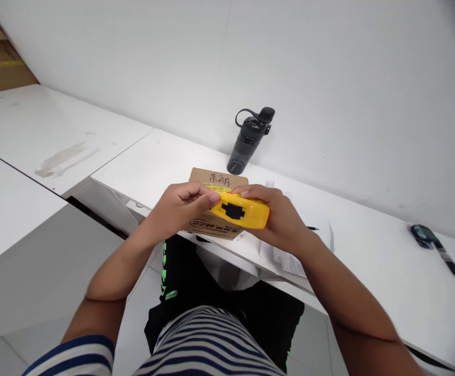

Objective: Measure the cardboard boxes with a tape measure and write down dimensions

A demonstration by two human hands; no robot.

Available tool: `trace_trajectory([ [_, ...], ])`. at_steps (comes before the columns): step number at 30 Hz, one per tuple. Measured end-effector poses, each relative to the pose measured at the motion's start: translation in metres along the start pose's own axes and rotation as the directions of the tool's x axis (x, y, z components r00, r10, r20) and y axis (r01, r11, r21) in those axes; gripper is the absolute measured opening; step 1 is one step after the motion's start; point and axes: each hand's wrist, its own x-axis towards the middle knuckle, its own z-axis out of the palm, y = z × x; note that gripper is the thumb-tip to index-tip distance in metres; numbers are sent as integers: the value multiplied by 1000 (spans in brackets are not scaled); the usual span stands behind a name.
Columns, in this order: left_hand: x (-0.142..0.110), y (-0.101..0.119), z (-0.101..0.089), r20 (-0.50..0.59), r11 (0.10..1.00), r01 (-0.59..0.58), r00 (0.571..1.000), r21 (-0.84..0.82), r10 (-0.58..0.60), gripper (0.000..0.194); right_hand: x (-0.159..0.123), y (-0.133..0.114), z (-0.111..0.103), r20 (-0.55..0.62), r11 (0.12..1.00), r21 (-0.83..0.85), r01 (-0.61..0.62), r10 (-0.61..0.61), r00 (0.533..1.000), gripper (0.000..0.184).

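A yellow plastic hand-held tool (256, 211), with a black cross-like patch and a small red part on top, is held level between both hands. My left hand (180, 206) pinches its narrower left end between thumb and fingers. Wrapped around the wider right end is my right hand (280, 216), with its fingers along the top edge. Right beneath the tool, a small cardboard box (219, 178) with handwriting and yellow tape stands on the white table (172, 151). The tool and hands hide the middle of the box. The tool's exact kind does not show.
Behind the box a dark water bottle (245, 143) stands near the wall. Papers (290, 261) and a black pen (312, 228) lie to the right, partly behind my right arm. A dark object with a strap-like strip (448, 261) lies farther right. Stacked cartons (0, 57) are far left.
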Motion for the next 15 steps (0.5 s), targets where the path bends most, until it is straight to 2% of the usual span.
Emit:
trace_trajectory([
  [2, 6, 2, -5, 63, 995, 90, 994, -34, -88, 38, -6, 3, -11, 22, 998, -50, -29, 30, 999, 38],
  [3, 9, -1, -10, 53, 994, 106, 993, -35, -104, 37, -10, 6, -19, 26, 995, -73, -63, 65, 998, 39],
  [5, 15, -15, -27, -41, 994, 104, 994, -40, -106, 36, -21, 16, -39, 18, 978, -101, -184, 187, 982, 41],
  [7, 23, -35, -44, -152, 991, 111, 981, -79, -122, 35, -33, 29, -61, -5, 936, -90, -339, 340, 940, 43],
  [8, 28, -46, -51, -175, 984, 139, 972, -109, -156, 36, -39, 36, -71, -14, 911, -76, -405, 405, 914, 44],
  [11, 40, -75, -56, -85, 953, 277, 954, -125, -288, 42, -47, 57, -87, 7, 860, -67, -506, 507, 862, 47],
  [13, 45, -85, -48, 41, 931, 356, 934, -73, -354, 45, -44, 64, -85, 87, 846, -78, -527, 532, 842, 50],
  [15, 47, -87, -37, 120, 921, 390, 914, 1, -387, 48, -37, 65, -76, 185, 834, -78, -546, 550, 814, 52],
])
